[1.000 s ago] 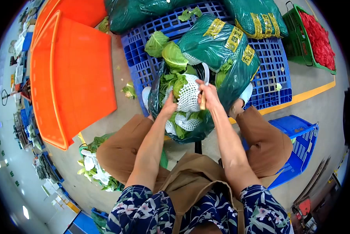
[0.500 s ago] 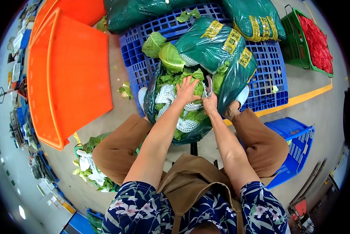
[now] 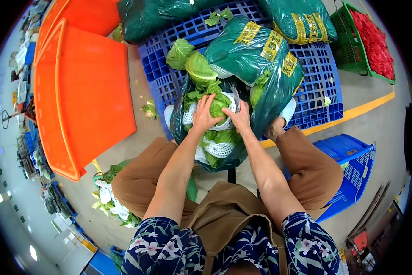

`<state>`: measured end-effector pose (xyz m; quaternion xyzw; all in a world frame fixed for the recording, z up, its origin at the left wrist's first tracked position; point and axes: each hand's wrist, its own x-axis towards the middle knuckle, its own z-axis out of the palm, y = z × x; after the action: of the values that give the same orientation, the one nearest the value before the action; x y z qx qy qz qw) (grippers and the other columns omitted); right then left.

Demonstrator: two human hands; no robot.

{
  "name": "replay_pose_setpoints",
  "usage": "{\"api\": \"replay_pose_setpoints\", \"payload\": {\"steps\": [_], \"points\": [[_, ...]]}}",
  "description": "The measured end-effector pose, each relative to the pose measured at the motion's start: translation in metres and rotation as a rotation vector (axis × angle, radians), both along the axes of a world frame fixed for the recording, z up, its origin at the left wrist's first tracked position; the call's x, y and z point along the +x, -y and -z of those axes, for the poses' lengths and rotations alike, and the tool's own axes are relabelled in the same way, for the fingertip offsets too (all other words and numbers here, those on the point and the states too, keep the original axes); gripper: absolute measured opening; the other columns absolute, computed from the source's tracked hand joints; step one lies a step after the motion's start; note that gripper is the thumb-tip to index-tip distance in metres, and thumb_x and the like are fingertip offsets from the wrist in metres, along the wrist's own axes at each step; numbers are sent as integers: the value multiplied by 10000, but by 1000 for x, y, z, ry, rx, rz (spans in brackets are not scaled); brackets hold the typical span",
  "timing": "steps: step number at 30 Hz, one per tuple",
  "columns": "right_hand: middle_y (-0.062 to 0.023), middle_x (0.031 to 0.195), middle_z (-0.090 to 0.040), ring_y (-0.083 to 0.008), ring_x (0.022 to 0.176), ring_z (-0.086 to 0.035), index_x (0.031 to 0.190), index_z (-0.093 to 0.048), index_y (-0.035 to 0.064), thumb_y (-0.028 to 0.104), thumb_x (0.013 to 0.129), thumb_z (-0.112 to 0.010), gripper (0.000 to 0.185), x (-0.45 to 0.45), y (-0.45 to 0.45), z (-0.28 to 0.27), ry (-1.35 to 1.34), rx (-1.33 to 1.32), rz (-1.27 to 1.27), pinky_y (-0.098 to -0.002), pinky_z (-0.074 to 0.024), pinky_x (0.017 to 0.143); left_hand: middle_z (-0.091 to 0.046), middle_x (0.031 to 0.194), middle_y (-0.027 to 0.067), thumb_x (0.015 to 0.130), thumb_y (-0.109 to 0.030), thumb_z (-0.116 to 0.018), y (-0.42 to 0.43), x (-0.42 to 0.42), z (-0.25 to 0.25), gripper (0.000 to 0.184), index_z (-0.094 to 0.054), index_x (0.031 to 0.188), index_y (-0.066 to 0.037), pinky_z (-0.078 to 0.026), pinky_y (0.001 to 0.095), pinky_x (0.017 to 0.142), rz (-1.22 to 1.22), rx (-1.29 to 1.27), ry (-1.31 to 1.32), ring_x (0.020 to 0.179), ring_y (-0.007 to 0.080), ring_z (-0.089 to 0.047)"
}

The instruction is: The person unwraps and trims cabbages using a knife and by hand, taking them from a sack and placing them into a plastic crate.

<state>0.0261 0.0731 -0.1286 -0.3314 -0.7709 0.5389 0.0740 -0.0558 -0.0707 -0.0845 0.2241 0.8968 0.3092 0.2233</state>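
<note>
A green cabbage (image 3: 220,108), with white foam netting around its side, sits in an opened dark green plastic bag (image 3: 271,103) between my knees. My left hand (image 3: 206,114) grips the cabbage from the left, fingers curved over its side. At the right, my right hand (image 3: 240,117) presses its thumb on the cabbage while its fingers hold what looks like a knife, its grey blade (image 3: 235,95) pointing away from me. More cabbages in white foam netting (image 3: 218,149) fill the near part of the bag. Loose outer leaves (image 3: 200,68) lie at its far edge.
A blue plastic pallet (image 3: 318,75) bears more filled green bags (image 3: 300,23). Orange bins (image 3: 84,101) stand left, a green crate (image 3: 345,39) of red material at the far right. A blue crate (image 3: 348,183) is by my right knee, trimmed leaves and netting (image 3: 116,201) by my left.
My left hand has moved down and left, off the top of the leaves to the cabbage's side. My right hand has shifted slightly up and left, bringing its thumb onto the cabbage.
</note>
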Motion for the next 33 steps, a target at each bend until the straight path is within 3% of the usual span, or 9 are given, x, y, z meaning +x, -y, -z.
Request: {"api": "replay_pose_setpoints", "payload": {"steps": [3,6,11,14,18,19,20,28,33], "points": [[-125,1056,-642,-192,889,-596,1217,-560,36,280,697,-794,620,-14,12,7,17,-307,38,-328,-464,767,-379,1357,87,583,-263,-824,16,14,-3,985,-298,1412,-180,-396,575,902,-53,-17,-72,1245,314,-395],[-192,1027,-649,-305,955,-622,1179,-608,84,415,622,-814,680,-26,7,5,269,-407,18,-386,-472,822,-341,1401,107,598,-266,-816,19,19,-13,1039,-218,1445,-207,-361,597,917,-98,-165,-31,1261,319,-382],[-229,939,-649,-417,872,-614,983,-662,46,182,693,-594,328,-22,41,-25,213,35,-5,-482,-482,769,-601,1048,216,571,-277,-814,8,20,-15,736,-404,1121,-10,-431,456,847,-562,-58,24,965,389,-573],[-215,911,-650,-410,856,-616,1001,-660,50,183,704,-614,329,-22,47,-50,218,133,-60,-482,-480,773,-596,1055,204,580,-282,-807,16,15,-9,656,-449,1061,-16,-445,440,832,-515,-62,-11,945,381,-578],[-201,877,-649,-397,835,-620,1008,-659,62,197,717,-666,321,-16,55,-46,133,233,-108,-480,-481,753,-564,1159,204,600,-210,-822,39,-1,15,858,-398,1319,-10,-445,354,910,-228,159,-36,1060,314,-567],[-197,873,-649,-394,830,-622,995,-658,60,203,717,-681,313,-14,55,-46,143,237,-116,-479,-482,745,-519,1234,198,544,-267,-863,42,-6,17,1066,-296,1420,-51,-421,374,941,-329,150,228,1157,314,-512],[-193,869,-650,-390,824,-623,982,-656,57,210,718,-695,307,-14,53,-46,147,246,-126,-478,-484,736,-439,1352,175,623,-166,-849,45,-9,18,1077,-189,1467,-59,-394,315,982,-422,258,505,1208,234,-460],[-235,815,-643,-414,776,-633,934,-611,21,143,744,-652,230,37,11,28,468,434,-365,-498,-507,713,-468,1315,144,732,-109,-783,88,-12,17,885,-226,1419,-83,-418,383,969,-618,655,586,1190,257,-477],[-281,890,-632,-431,847,-622,1007,-616,-21,224,759,-692,357,19,3,46,587,221,-318,-487,-502,749,-507,1275,102,752,-101,-764,117,1,22,741,-344,1360,-64,-408,348,965,-696,641,727,1165,233,-495]]}}
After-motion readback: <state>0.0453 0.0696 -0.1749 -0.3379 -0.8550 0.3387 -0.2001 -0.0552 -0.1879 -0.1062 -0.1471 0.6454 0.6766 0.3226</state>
